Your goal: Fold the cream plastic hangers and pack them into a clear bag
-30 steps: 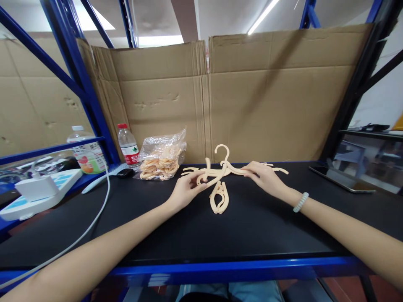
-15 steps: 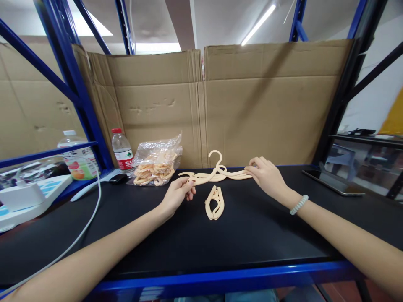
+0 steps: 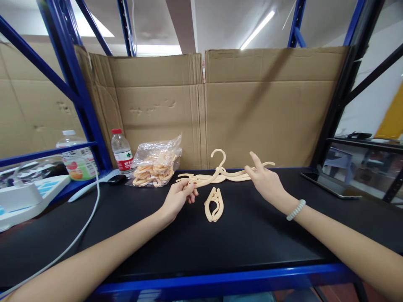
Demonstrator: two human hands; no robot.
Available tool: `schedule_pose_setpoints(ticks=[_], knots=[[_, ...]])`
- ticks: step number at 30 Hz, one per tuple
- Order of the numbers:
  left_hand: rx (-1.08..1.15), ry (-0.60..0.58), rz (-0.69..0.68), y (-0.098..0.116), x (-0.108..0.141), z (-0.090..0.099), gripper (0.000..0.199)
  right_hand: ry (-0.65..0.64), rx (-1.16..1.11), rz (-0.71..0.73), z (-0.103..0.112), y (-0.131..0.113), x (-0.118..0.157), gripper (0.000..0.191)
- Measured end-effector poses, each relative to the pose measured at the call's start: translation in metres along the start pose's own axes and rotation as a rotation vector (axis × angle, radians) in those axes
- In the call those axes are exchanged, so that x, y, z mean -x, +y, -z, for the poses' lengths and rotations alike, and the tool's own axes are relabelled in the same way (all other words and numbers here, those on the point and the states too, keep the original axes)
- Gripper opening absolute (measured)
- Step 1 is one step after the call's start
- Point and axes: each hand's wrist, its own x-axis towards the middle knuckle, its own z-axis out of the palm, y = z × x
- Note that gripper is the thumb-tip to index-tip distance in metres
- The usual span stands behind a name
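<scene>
Hanger (image 3: 218,173) position: mid-table, toward the rear edge, hook up, in front of the cardboard (image 3: 267,109). The left hand (image 3: 181,193) pinches the end of its left arm between thumb and fingers; the grip is narrow and loaded. The right hand (image 3: 266,181) is beside the right arm, fingers spread and one finger extended upward. Contact between the right fingers and the hanger cannot be confirmed from this view.

Step in hand, by judgement: setting the two arms of the hanger. For good results:
1. Support the left arm near its tip, with light thumb pressure.
2. Guide the right arm along its length; avoid pressing on the hook.
3. Apply even force on both sides, as one-sided force could twist the centre joint.
4. Lift clear of the other hangers (image 3: 186,175) close behind, since the arms could snag.

Appearance: cream, apparently plastic, with a smooth matt surface. The hook is a rounded open curve on a slim stem; the arms leave the centre joint in shallow bends, low and nearly level. Same-coloured parts overlap behind, so individual outlines are hard to separate. A folded hanger (image 3: 207,206) lies flat on the black table (image 3: 201,247), nearer the person, its arms forming a pointed oval.
</scene>
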Motion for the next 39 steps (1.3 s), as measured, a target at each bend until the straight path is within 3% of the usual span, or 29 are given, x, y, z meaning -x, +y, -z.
schedule_pose_setpoints(ticks=[5, 12, 14, 23, 29, 32, 36, 39], knots=[[-0.008, -0.011, 0.003, 0.0, 0.001, -0.001, 0.027, -0.073, -0.096, -0.072, -0.004, 0.0, 0.002, 0.029], [0.019, 0.077, 0.027, -0.004, -0.001, 0.003, 0.027, 0.033, -0.659, -0.027, -0.016, -0.003, 0.004, 0.025], [0.027, 0.081, 0.033, -0.003, -0.001, 0.003, 0.027, 0.045, -0.873, -0.116, -0.017, -0.006, 0.003, 0.025], [0.175, 0.139, -0.011, 0.012, 0.001, 0.001, 0.03, -0.131, -1.703, -0.54, -0.025, 0.004, -0.001, 0.03], [0.188, -0.056, 0.039, 0.015, 0.009, -0.011, 0.029, -0.082, -1.863, -0.691, -0.009, -0.021, 0.003, 0.039], [0.156, -0.103, 0.03, 0.016, 0.016, -0.019, 0.03, -0.152, -1.841, -0.599, 0.008, -0.041, 0.006, 0.045], [0.121, -0.095, 0.001, 0.018, 0.022, -0.024, 0.031, -0.274, -1.703, -0.308, 0.031, -0.06, 0.011, 0.052], [0.098, -0.107, -0.009, 0.017, 0.024, -0.025, 0.033, -0.28, -1.578, -0.214, 0.037, -0.064, 0.015, 0.049]])
